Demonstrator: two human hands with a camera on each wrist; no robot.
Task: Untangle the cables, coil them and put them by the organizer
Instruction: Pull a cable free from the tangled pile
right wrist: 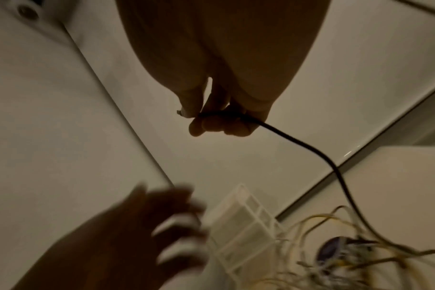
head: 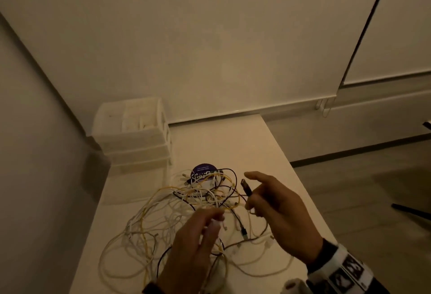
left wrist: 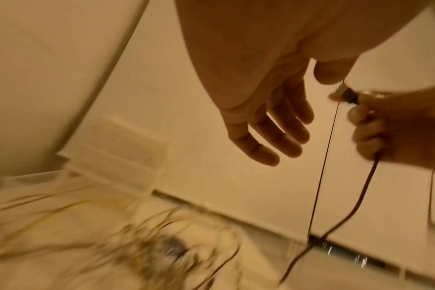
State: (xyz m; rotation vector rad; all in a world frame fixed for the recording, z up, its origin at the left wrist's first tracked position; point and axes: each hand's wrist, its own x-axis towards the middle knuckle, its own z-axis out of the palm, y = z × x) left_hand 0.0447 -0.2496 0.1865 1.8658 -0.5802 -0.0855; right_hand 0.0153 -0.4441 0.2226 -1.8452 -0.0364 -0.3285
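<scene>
A tangle of white, yellow and black cables [head: 186,205] lies spread on the white table [head: 256,149]. My right hand [head: 256,198] is raised above the tangle's right side. Its fingers are curled round a black cable [right wrist: 311,149] just behind the plug [head: 246,187], with the index finger stretched out. The cable hangs from that hand down into the tangle. My left hand [head: 214,216] is blurred and hovers over the middle of the tangle. The left wrist view shows its fingers [left wrist: 273,137] straight and spread, with nothing held. The organizer [head: 133,135], a stack of translucent plastic drawers, stands at the table's back left corner.
A round purple-labelled object [head: 204,172] lies under the far side of the tangle, in front of the organizer. Walls border the table at the left and the back. The table's right edge [head: 291,165] drops to the floor.
</scene>
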